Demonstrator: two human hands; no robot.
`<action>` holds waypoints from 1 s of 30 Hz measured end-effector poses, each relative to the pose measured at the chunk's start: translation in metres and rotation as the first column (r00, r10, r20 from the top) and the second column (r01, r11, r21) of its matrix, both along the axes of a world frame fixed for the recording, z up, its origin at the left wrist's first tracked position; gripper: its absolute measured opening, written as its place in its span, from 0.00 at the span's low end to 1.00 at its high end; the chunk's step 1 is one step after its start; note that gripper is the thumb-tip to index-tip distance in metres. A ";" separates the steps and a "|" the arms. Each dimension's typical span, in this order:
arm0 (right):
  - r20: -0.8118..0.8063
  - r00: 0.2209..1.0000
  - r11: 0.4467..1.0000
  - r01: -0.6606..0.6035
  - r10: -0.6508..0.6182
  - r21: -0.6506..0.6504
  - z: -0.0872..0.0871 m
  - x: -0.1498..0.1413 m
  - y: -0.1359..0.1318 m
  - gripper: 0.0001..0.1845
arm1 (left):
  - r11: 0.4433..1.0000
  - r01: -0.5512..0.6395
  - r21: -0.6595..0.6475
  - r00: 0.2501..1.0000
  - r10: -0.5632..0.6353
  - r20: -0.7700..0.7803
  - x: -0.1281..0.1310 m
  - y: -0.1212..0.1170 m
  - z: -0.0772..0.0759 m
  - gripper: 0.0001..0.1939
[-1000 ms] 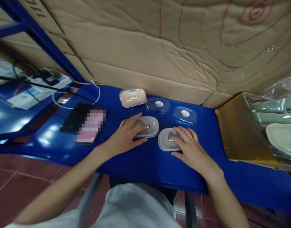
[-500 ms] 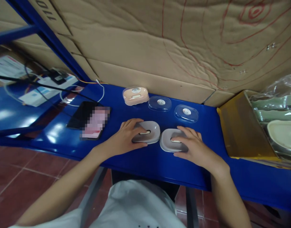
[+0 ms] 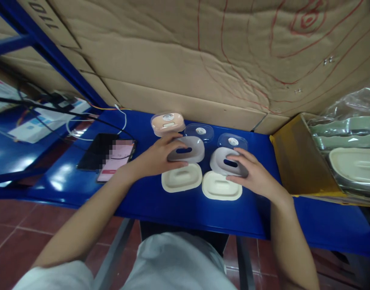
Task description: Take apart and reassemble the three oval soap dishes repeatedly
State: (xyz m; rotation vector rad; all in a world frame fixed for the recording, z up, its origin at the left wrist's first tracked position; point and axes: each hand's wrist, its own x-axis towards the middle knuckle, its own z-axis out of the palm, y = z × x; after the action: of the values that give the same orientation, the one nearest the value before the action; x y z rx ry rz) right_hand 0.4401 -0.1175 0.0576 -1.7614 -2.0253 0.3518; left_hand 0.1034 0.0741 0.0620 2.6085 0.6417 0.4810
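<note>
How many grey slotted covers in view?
2: one grey cover in the left hand, another cover in the right hand. The carton may hide more.

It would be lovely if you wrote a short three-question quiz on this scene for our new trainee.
1. What do the left hand and the right hand each hold?
2. True or false: two cream trays lie side by side on the blue table.
3. How many loose clear lids lie beyond the trays, away from the person?
A. None
B. Two
C. Five

Key:
1. Each holds a grey slotted cover.
2. True.
3. B.
</note>
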 end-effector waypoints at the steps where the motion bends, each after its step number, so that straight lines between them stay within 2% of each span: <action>1: 0.028 0.999 0.999 0.028 -0.029 0.022 -0.005 0.004 0.003 0.29 | 1.000 0.000 0.017 1.000 0.001 -0.031 0.007 0.008 -0.001 0.27; 4: 0.078 0.994 0.997 0.068 -0.071 0.037 -0.019 0.014 0.012 0.30 | 0.999 0.033 0.010 0.991 -0.031 -0.127 0.024 0.025 -0.006 0.27; 6: 0.087 0.993 0.997 0.081 -0.082 0.017 -0.025 0.018 0.015 0.31 | 0.999 0.051 -0.003 0.984 -0.050 -0.173 0.029 0.028 -0.011 0.27; 9: 0.091 0.993 0.997 0.078 -0.077 -0.005 -0.030 0.018 0.017 0.32 | 0.999 0.040 -0.009 0.978 -0.041 -0.202 0.028 0.023 -0.019 0.28; 14: 0.103 0.994 0.999 0.038 -0.039 0.010 -0.034 0.008 0.016 0.32 | 0.999 0.051 -0.014 0.985 -0.053 -0.163 0.023 0.012 -0.030 0.29; 17: 0.112 0.992 0.998 0.047 -0.052 0.045 -0.035 0.002 0.017 0.30 | 0.999 0.054 0.004 0.989 -0.053 -0.136 0.026 0.011 -0.030 0.29; 20: 0.158 0.985 0.993 0.055 -0.071 0.106 -0.032 -0.009 0.018 0.28 | 0.998 0.045 0.048 0.990 -0.038 -0.136 0.027 0.008 -0.023 0.29; 22: 0.207 0.976 0.991 0.044 -0.070 0.128 -0.030 -0.019 0.018 0.27 | 0.995 0.029 0.091 0.992 -0.017 -0.129 0.022 0.001 -0.016 0.30; 25: 0.256 0.963 0.988 0.046 -0.083 0.146 -0.028 -0.034 0.019 0.26 | 0.982 -0.067 0.176 0.992 0.084 -0.091 0.004 -0.021 -0.009 0.29; 27: 0.268 0.959 0.985 0.046 -0.090 0.166 -0.027 -0.041 0.018 0.25 | 0.968 -0.123 0.220 0.986 0.144 -0.084 -0.012 -0.039 -0.011 0.25; 30: 0.276 0.957 0.980 0.036 -0.090 0.195 -0.027 -0.047 0.016 0.22 | 0.960 -0.144 0.241 0.983 0.167 -0.076 -0.031 -0.063 -0.022 0.18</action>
State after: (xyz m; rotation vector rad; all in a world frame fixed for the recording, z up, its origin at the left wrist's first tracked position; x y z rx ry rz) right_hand 0.3931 -0.1012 0.0310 -1.8355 -2.1061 -0.1184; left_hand 0.0728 0.0115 0.0405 2.8307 0.8755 0.5103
